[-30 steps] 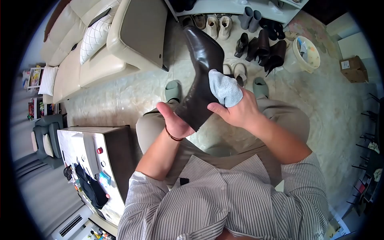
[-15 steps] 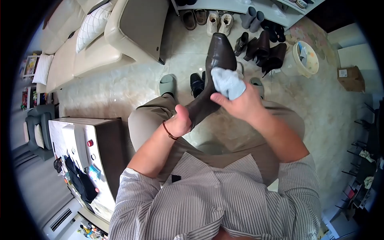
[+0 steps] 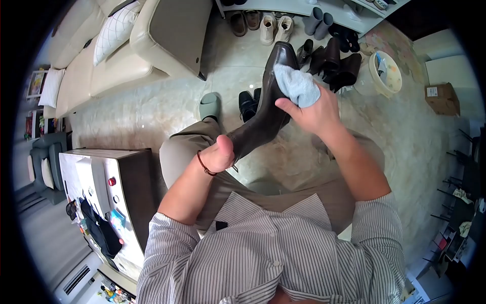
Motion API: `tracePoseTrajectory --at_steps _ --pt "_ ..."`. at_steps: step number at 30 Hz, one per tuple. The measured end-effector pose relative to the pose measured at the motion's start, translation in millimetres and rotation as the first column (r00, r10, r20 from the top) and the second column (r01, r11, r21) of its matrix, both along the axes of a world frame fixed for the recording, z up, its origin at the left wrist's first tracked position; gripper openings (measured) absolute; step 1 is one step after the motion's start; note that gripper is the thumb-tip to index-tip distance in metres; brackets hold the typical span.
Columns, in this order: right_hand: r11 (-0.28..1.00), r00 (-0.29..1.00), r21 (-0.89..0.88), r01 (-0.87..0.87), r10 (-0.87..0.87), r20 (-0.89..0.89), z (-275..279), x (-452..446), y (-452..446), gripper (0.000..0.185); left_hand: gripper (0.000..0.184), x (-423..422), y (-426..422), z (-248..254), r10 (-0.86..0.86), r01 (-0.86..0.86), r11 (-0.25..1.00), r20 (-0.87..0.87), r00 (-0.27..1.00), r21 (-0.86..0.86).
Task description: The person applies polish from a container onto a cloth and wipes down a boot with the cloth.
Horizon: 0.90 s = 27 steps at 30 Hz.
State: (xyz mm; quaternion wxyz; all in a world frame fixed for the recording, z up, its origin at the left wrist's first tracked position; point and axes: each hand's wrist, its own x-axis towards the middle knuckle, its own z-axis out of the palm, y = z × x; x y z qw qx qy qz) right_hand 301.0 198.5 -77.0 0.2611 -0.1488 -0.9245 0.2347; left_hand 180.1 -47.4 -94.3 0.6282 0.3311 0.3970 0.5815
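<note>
We hold the brown boot (image 3: 259, 121) above the floor (image 3: 119, 126), between our knees, its toe pointing toward the floor's far edge by the shelf (image 3: 293, 8). Our left hand (image 3: 217, 155) grasps the top of the shaft, thumb outside; whether its fingers reach inside we cannot tell. Gripping there, at the end opposite the toe, seems meant to steady the boot and leave the foot exposed. Our right hand (image 3: 321, 112) clutches a pale cloth (image 3: 296, 87), wrapped over its fingers and pressed against the upper near the toe; the bare thumb lies lower on the boot, probably for extra support. The dark boots (image 3: 349, 71) stand near that far edge, beside the bucket (image 3: 396, 86), away from our working space, while the black shoes (image 3: 247, 104) sit closer, just beyond the held boot. Compared with a second ago, the boot has turned from leaning leftward to leaning rightward, and the cloth has travelled from around the instep toward the toe. The black shoes have come into sight, while the light pair behind the boot and the right slipper are now hidden.
</note>
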Motion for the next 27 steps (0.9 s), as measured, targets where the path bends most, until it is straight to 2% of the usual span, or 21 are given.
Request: tracePoseTrajectory --at_steps 1,3,9,12,13,15,16,18,19,21,23,25,27 --pt "0.997 0.999 0.061 0.041 -0.039 -0.021 2.1 -2.3 1.9 0.069 0.141 1.9 -0.5 0.3 -0.001 0.001 1.000 -0.012 1.000 -0.008" --pt "0.992 0.990 0.047 0.120 -0.123 0.065 2.6 -4.1 11.9 0.067 0.142 5.5 -3.2 -2.2 -0.006 0.006 1.000 -0.033 0.999 -0.022" --pt "0.988 0.990 0.075 0.134 -0.131 -0.044 -1.1 -9.5 19.8 0.065 0.143 9.8 -5.9 -6.5 0.016 -0.020 0.999 -0.077 0.997 -0.044" --pt "0.990 0.990 -0.005 0.142 -0.142 -0.019 -9.1 -5.2 6.3 0.064 0.143 10.5 3.9 -2.5 0.076 -0.077 0.997 -0.072 0.995 -0.016" --pt "0.996 0.992 -0.014 0.087 -0.088 -0.088 -13.9 -6.5 2.3 0.066 0.144 8.9 6.4 -0.2 0.102 -0.103 0.995 -0.066 0.993 -0.006" --pt "0.993 0.993 -0.073 0.088 -0.082 0.081 -16.2 0.9 -8.0 0.066 0.144 4.7 10.3 6.9 0.133 -0.133 0.991 -0.026 0.991 0.009" --pt "0.993 0.993 -0.074 0.087 -0.081 0.080 -17.3 3.6 -12.6 0.066 0.145 0.8 10.9 10.5 0.141 -0.141 0.990 -0.004 0.990 0.013" --pt "0.991 0.982 -0.135 0.017 0.009 0.190 -18.9 8.9 -22.8 0.066 0.147 -7.2 10.1 11.4 0.143 -0.143 0.990 0.099 0.985 -0.005" --pt "0.991 0.982 -0.135 0.014 0.012 0.189 -19.3 9.9 -29.3 0.066 0.147 -6.1 11.6 13.0 0.146 -0.146 0.989 0.097 0.984 -0.004" --pt "0.950 0.989 -0.296 -0.095 0.123 0.078 -18.4 9.8 -45.2 0.067 0.145 0.4 19.7 21.0 0.217 -0.222 0.975 0.221 0.951 -0.004" --pt "0.955 0.989 -0.258 -0.149 0.148 -0.023 -16.5 12.4 -61.8 0.063 0.144 4.2 26.1 22.1 0.233 -0.243 0.970 0.276 0.932 0.003" --pt "0.899 0.967 -0.366 -0.239 0.256 -0.003 -10.8 17.8 -75.6 0.059 0.143 4.0 26.7 18.9 0.243 -0.260 0.966 0.327 0.913 0.008" --pt "0.876 0.958 -0.401 -0.267 0.285 -0.016 -8.6 25.8 -100.4 0.060 0.142 4.0 25.7 11.6 0.327 -0.322 0.943 0.413 0.850 -0.086"
